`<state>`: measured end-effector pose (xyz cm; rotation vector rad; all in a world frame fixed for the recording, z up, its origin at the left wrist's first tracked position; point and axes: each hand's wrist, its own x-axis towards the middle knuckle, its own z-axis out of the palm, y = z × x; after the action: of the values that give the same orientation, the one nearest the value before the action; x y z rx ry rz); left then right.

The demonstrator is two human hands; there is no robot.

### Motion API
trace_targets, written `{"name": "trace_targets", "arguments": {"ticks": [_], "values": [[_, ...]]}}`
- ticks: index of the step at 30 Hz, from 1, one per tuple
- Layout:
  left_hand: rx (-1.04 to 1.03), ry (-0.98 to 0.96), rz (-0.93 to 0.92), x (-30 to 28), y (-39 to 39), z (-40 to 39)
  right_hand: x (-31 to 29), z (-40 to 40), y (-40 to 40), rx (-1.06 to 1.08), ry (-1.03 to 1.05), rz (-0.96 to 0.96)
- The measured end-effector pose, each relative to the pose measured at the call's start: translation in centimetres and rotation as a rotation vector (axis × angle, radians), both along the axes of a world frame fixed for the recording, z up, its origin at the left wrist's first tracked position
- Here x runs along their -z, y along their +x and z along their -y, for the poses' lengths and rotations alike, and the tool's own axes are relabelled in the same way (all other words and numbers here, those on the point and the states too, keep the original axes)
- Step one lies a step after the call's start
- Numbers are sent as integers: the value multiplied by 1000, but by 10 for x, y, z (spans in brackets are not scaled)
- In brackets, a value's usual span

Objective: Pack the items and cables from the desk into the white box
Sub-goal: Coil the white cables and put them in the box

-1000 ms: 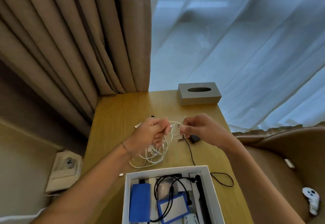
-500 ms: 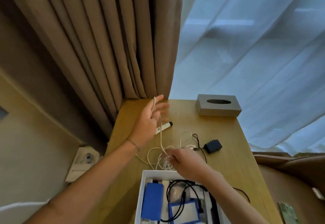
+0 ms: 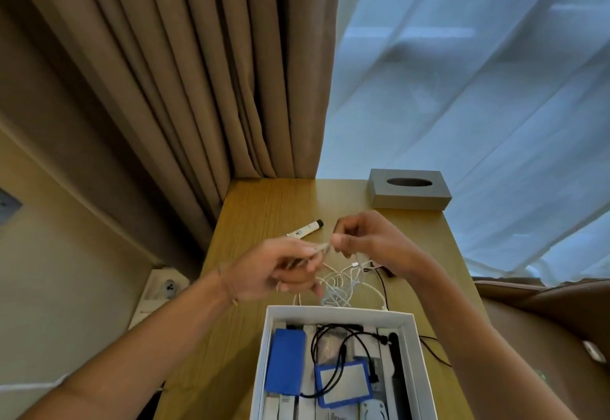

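Observation:
Above the wooden desk (image 3: 264,208) my left hand (image 3: 280,268) and my right hand (image 3: 366,238) meet, each pinching a strand of the tangled white cable (image 3: 340,287), whose loops lie on the desk just behind the white box (image 3: 340,312). The box stands open at the near edge and holds a blue case (image 3: 285,363), a blue-framed card (image 3: 343,383) and a black cable (image 3: 330,337). A white tube with a black cap (image 3: 305,229) lies on the desk behind my hands. A black cable (image 3: 383,284) runs under my right wrist; its charger is hidden.
A grey tissue box (image 3: 409,188) sits at the far right corner of the desk. Beige curtains (image 3: 198,73) hang behind the desk and a sheer curtain (image 3: 462,73) to the right. A wall socket (image 3: 168,287) is at the lower left and a brown chair (image 3: 544,320) on the right.
My left hand came down from its raised position and my right hand lifted from the cable pile; both now meet above the desk holding the white cable. The black charger is now hidden.

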<state>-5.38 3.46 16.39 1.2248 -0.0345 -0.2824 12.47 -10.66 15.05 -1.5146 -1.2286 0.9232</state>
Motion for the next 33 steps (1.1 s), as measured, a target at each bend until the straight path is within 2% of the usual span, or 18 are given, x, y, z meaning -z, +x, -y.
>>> {"name": "trace_targets", "arguments": {"ticks": [2,4,6,7,8,9,11,12,14,16,18,20,22,25,28,30,31,33], "values": [[-110,-309,46,-13,-3,0,13,-2,-5,64,40,-142],[-265,-531,134,-24,-1,-4,35,-4,-18,106,-23,-183],[-436,-607,204,-34,7,-10,58,-6,-36,118,-149,-107],[-516,-582,222,-40,11,-13,66,-5,-46,117,-204,-46],[-612,-475,222,-43,16,-16,72,-5,-54,106,-234,7],[-727,-249,209,-41,19,-17,74,-5,-61,83,-239,66],[-897,402,138,-27,23,-16,67,-5,-70,16,-215,240],[-895,645,104,-15,23,-15,59,-7,-71,-15,-205,334],[-761,898,44,8,19,-14,39,-8,-67,-47,-190,444],[-600,939,-23,27,7,-15,17,-6,-53,-33,-158,455],[-415,812,-70,37,-4,-15,2,-4,-31,30,-115,420],[-204,499,-95,35,-10,-10,-6,-4,-11,68,-60,303],[-71,134,-55,25,-11,-4,-5,-6,-1,76,19,88],[-155,-259,39,4,-8,-1,8,-8,-8,99,55,-94],[-368,-515,135,-13,-1,-4,32,-11,-29,105,-55,-186],[-500,-534,170,-19,5,-9,47,-12,-48,90,-125,-154],[-563,-468,172,-21,7,-10,52,-11,-56,72,-154,-117],[-717,-128,157,-18,9,-15,58,-9,-69,13,-183,-66]]}}
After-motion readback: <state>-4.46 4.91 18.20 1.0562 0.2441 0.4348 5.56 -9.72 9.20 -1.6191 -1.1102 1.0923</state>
